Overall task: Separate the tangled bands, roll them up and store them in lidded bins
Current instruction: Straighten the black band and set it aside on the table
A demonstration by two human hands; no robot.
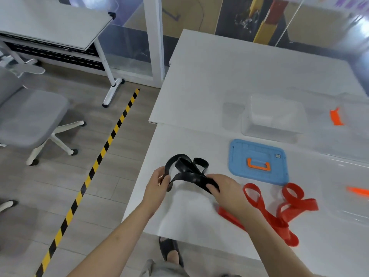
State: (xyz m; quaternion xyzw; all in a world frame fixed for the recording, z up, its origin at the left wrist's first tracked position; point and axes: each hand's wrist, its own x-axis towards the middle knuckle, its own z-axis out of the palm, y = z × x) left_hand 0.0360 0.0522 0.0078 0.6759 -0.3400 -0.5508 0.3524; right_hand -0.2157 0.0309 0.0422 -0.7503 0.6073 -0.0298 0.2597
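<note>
left hand (157, 181) and right hand (224, 187) fingers both pinching the twisty black rubber band (188, 172) above the white desk (219, 80), red stretchy band (283, 212) lying beside

Both bare forearms rise from the bottom edge and angle toward each other. The left hand (157, 182) stands on edge, fingers curled round one loop of the black band (187, 166), thumb toward the viewer. The right hand (226, 189) lies back-up, wrist bent slightly, fingertips pressed over another stretch of the black band. Its thumb is hidden, probably underneath. The hands are near each other, not touching.
</note>
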